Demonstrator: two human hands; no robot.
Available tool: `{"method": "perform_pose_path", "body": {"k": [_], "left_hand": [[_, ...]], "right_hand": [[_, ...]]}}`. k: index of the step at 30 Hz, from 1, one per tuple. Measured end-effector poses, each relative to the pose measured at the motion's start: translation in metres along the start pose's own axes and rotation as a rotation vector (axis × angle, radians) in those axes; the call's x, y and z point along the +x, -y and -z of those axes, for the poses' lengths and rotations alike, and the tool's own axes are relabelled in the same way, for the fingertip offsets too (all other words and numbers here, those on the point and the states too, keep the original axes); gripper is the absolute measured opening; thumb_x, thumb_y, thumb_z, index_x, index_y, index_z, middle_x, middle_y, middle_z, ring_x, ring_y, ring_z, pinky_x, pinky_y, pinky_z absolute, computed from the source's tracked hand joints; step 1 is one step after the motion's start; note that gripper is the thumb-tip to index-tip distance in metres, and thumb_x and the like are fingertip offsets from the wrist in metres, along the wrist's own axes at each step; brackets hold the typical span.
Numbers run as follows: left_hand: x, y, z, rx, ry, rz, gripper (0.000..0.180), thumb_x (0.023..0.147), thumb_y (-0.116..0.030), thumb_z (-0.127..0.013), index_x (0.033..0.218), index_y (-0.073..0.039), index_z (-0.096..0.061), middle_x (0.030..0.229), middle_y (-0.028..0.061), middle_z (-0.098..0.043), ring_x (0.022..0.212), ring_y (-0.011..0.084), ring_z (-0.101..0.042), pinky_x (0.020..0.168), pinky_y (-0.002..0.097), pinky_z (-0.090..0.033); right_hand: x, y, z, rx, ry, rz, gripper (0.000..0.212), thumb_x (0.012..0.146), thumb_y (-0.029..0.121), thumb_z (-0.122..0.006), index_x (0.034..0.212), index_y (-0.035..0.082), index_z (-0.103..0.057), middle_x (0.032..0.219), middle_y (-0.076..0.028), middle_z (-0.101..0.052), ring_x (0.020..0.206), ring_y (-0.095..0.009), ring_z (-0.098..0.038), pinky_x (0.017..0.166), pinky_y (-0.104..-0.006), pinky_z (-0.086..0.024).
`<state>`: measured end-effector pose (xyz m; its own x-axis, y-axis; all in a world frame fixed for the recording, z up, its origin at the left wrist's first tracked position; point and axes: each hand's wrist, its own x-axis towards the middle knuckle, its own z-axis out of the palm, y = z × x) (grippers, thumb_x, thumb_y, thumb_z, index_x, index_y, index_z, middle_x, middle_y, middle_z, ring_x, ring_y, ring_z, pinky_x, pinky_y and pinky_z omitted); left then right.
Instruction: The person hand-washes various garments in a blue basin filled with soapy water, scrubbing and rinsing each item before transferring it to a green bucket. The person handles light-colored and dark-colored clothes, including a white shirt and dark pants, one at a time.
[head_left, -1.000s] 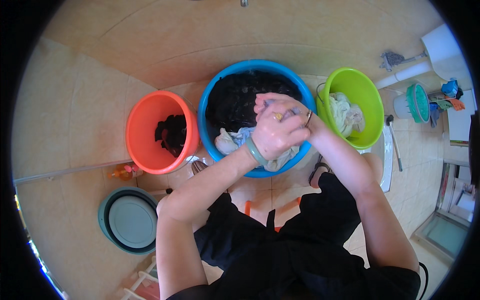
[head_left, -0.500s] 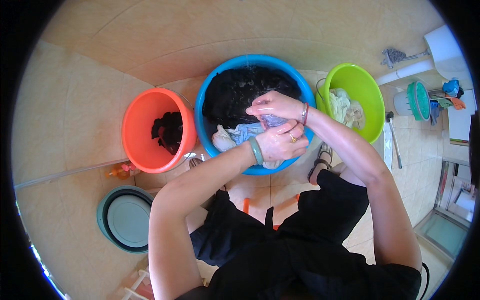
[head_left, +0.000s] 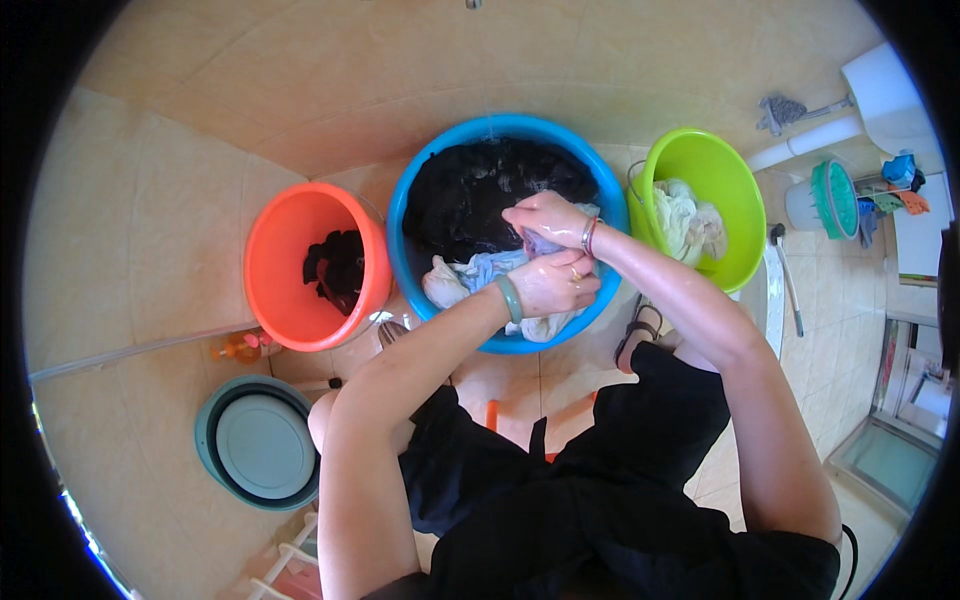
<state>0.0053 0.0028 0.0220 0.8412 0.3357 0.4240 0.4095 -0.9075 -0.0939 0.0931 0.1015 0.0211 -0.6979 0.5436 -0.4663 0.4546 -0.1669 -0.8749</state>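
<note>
A wet, pale purple cloth (head_left: 538, 244) is bunched between my two hands above the blue basin (head_left: 399, 225). My left hand (head_left: 548, 286), with a green bangle at the wrist, is closed around its near side. On the far side, my right hand (head_left: 546, 218) grips the same cloth, its fingers curled and partly hidden. Under and beside the hands lie a light blue cloth (head_left: 490, 268) and a white cloth (head_left: 444, 284). Black clothes (head_left: 455, 195) fill the far part of the basin, soaking in water.
An orange bucket (head_left: 270, 265) with dark clothes stands left of the basin, a green bucket (head_left: 735, 200) with pale clothes to its right. A grey-green folding basin (head_left: 265, 450) rests at the lower left. Behind the basin rises a tiled wall (head_left: 420, 60). A long-handled tool (head_left: 791, 285) lies far right.
Both hands have shifted slightly left with the cloth. My right wrist has dropped closer to my left hand, and less of the cloth shows between them.
</note>
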Motion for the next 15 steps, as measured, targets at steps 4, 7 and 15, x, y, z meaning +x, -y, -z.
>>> {"method": "perform_pose_path", "body": {"k": [4,7,15], "left_hand": [[0.003,0.017,0.026,-0.231,-0.395,0.458,0.016,0.076,-0.023,-0.065,0.091,-0.016,-0.063,0.102,0.0024,-0.057,0.103,0.0262,-0.056,0.09,0.0379,-0.046],[0.006,0.027,0.034,-0.83,-0.749,1.295,0.028,0.091,-0.034,-0.063,0.11,-0.015,-0.058,0.11,0.0026,-0.058,0.1,0.0234,-0.058,0.087,0.0424,-0.047],[0.017,0.039,0.028,-2.181,-0.829,1.467,0.052,0.094,-0.045,-0.054,0.135,-0.013,-0.048,0.135,0.0062,-0.052,0.122,0.0255,-0.051,0.1,0.0506,-0.042]], "right_hand": [[-0.008,-0.019,0.023,0.659,-0.094,-0.195,0.042,0.094,0.046,-0.054,0.09,0.006,-0.068,0.092,-0.01,-0.069,0.081,-0.019,-0.065,0.074,-0.0356,-0.053],[-0.021,-0.015,0.041,0.968,-0.058,-0.246,0.054,0.094,0.058,-0.047,0.119,0.012,-0.059,0.118,-0.009,-0.064,0.106,-0.024,-0.061,0.093,-0.0455,-0.048],[-0.068,-0.009,0.108,0.784,-0.039,-0.092,0.05,0.089,0.048,-0.06,0.129,0.02,-0.055,0.125,-0.005,-0.059,0.116,-0.023,-0.055,0.089,-0.0569,-0.048]]}}
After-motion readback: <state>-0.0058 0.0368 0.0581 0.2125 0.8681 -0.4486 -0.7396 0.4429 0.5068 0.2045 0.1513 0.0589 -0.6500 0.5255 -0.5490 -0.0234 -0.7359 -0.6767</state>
